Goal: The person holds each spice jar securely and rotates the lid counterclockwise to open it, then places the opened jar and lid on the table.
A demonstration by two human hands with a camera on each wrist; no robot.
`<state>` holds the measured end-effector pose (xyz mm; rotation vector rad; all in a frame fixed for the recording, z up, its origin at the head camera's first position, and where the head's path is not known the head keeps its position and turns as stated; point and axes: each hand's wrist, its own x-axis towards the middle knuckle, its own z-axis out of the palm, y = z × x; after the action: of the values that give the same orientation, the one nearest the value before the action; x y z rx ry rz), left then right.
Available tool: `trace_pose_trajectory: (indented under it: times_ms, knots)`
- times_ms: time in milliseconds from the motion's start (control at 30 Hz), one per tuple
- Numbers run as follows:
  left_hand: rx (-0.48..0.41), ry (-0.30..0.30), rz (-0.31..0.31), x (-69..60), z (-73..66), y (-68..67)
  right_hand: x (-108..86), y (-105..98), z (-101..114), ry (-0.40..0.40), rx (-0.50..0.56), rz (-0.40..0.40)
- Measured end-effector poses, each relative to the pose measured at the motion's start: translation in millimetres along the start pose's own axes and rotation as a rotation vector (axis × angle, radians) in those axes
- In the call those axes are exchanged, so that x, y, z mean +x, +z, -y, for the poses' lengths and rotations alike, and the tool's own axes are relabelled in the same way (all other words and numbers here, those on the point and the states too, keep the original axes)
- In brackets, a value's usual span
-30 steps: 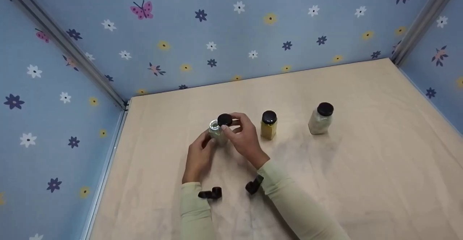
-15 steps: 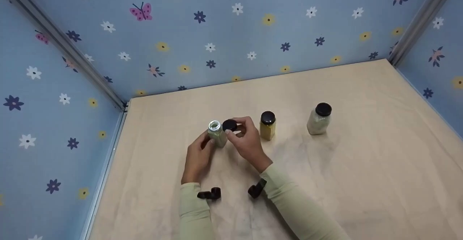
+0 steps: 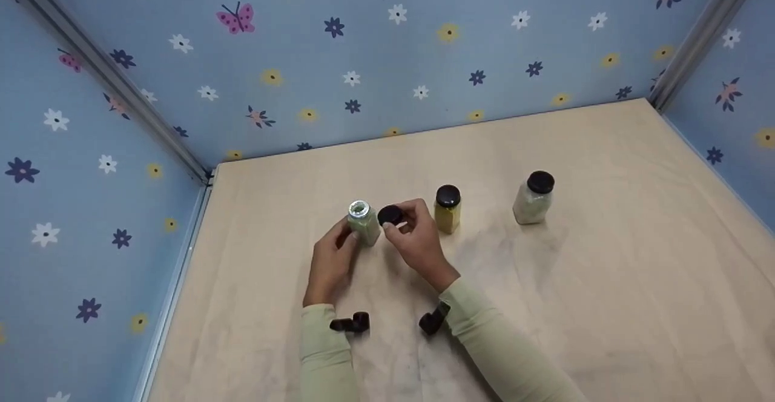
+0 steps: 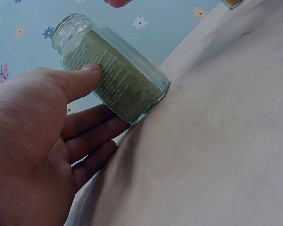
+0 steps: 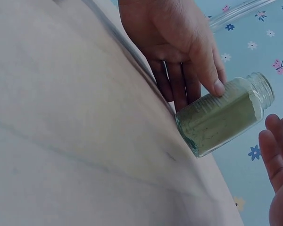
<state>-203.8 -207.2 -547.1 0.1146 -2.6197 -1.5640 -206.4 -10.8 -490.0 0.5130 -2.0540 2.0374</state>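
Uncapped, square-sided clear glass jar of green powder [image 3: 364, 227] stands on the beige table [image 3: 605, 305]; left hand [image 3: 330, 264] grips it, fingers part-curled; right hand [image 3: 418, 237] pinches round black cap [image 3: 390, 215]; jar judged breakable, slippery, best held mid-body

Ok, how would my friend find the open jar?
On the beige table below the blue flowery wall, find the person's left hand. It holds the open jar, with green powder inside. Unlike the capped yellow jar and capped pale jar to its right, its top is bare.
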Motion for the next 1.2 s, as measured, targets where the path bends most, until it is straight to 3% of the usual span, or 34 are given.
trace_pose_trajectory:
  times_ms: [533,833,1200]
  knots:
    - [-0.033,0.02,-0.01,-0.3,0.5,0.7,-3.8,-2,-1,0.031,-0.035,0.021]
    - [-0.037,-0.014,0.002,1.8,-1.1,0.0,-7.0,-2,-5,0.036,-0.026,0.088]
    - [-0.032,-0.054,0.011,-0.2,-0.9,0.3,-12.7,0,-1,0.056,-0.062,0.098]
